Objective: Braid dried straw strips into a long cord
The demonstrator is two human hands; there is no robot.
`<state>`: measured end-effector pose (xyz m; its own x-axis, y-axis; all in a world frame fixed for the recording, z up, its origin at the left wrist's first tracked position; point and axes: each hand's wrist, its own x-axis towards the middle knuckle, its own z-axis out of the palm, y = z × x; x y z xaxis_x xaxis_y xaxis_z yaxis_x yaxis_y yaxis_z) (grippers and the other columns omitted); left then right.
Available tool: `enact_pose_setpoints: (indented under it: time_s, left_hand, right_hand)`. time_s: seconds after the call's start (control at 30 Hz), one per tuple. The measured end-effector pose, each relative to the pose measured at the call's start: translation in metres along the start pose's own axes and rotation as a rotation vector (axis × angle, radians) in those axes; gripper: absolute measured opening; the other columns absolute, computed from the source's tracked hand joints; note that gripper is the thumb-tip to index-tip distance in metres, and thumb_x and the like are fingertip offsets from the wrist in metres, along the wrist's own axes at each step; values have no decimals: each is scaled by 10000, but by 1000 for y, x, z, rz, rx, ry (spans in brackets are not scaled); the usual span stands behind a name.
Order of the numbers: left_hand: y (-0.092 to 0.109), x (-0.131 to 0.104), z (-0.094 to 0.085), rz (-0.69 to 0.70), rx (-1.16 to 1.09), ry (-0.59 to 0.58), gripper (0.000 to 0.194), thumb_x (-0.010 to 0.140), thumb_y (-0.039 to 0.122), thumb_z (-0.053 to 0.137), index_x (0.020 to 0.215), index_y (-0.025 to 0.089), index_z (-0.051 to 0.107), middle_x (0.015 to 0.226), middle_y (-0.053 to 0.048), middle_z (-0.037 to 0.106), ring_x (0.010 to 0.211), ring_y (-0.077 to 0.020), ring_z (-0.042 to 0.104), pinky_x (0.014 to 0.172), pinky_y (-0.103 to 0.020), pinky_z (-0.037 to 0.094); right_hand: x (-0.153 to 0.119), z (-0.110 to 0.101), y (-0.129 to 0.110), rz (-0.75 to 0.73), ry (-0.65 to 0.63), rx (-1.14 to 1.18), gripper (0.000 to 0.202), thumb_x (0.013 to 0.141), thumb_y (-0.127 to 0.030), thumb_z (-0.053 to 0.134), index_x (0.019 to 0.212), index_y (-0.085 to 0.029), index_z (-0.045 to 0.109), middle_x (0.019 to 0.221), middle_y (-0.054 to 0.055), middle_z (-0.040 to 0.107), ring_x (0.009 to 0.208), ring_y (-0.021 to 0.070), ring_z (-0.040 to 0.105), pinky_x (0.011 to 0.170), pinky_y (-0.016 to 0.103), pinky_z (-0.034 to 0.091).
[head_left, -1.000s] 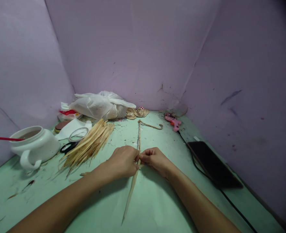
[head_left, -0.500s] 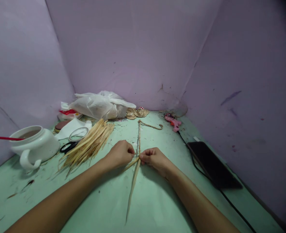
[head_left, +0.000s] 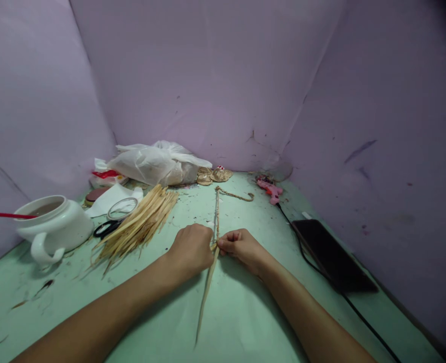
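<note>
A thin braided cord (head_left: 217, 214) of dried plant fibre runs away from me up the middle of the table and bends right to a curled end. At its near end my right hand (head_left: 241, 247) pinches the braid between thumb and fingertips. Close on the other side, my left hand (head_left: 193, 247) is closed, knuckles up, over a strip that comes off the braid; its fingertips are mostly hidden. One loose pale strip (head_left: 205, 302) trails from the braid toward me on the table.
Left of my hands lie a bundle of dried strips (head_left: 141, 224), scissors (head_left: 106, 229) and a white pot (head_left: 62, 227) of liquid. Behind is a plastic bag (head_left: 154, 164). At right are a pink glue gun (head_left: 271, 190), its black cord and a dark phone (head_left: 332, 254).
My left hand has shifted slightly right and turned knuckles up, covering the strip that showed below it. The right hand keeps its pinch in the same place.
</note>
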<state>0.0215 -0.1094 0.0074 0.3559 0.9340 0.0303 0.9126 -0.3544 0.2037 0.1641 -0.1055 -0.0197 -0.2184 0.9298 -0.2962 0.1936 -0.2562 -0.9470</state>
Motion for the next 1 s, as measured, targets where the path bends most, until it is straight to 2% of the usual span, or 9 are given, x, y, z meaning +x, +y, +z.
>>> enact_pose_setpoints:
  time_s: [0.1,0.27,0.33,0.43,0.53,0.8,1.0]
  left_hand:
    - [2,-2,-2,38,-51,-57,210,671,207,433,672,156,636,670,-92,611,636,-167,535,574,-252,343]
    - [-6,5,2,108,-371,-81,224,670,204,417,601,139,620,530,-19,536,542,-117,475,499,-220,301]
    - [-8,10,7,32,-555,-122,170,630,182,445,585,121,597,478,4,490,487,-99,448,464,-209,293]
    - [-9,16,14,-172,-834,-209,99,574,128,477,638,114,551,423,37,449,383,-73,404,400,-193,284]
    - [-7,18,15,-316,-983,-245,71,577,137,502,647,127,505,379,53,420,324,-62,364,344,-175,243]
    - [-5,15,6,-364,-1017,-320,69,587,180,533,629,126,521,335,61,390,288,-53,325,315,-171,191]
    - [-10,20,6,-352,-929,-393,95,541,202,547,574,114,563,326,49,371,315,-54,301,330,-189,176]
  right_hand:
    - [-1,0,-1,4,-6,20,181,628,-212,552,470,-125,531,343,-47,372,352,37,226,397,220,143]
    - [-2,0,-2,-6,-15,15,175,632,-198,540,473,-127,521,328,-64,340,334,31,201,390,221,119]
    - [-1,-1,-1,-15,-22,7,174,635,-206,538,482,-124,527,327,-69,328,329,30,192,387,223,105]
    - [-1,-1,0,-21,-28,-8,182,640,-243,544,504,-121,541,330,-72,318,324,32,183,384,230,87]
    - [0,-2,2,-28,-35,-5,185,636,-251,547,503,-123,541,325,-75,299,329,34,183,386,232,85]
    - [0,-1,3,-55,-53,102,177,599,-254,582,494,-115,551,395,-33,430,377,35,255,400,215,140]
    - [-1,-1,2,-44,-32,54,196,618,-267,576,489,-122,543,331,-62,336,347,31,207,384,215,114]
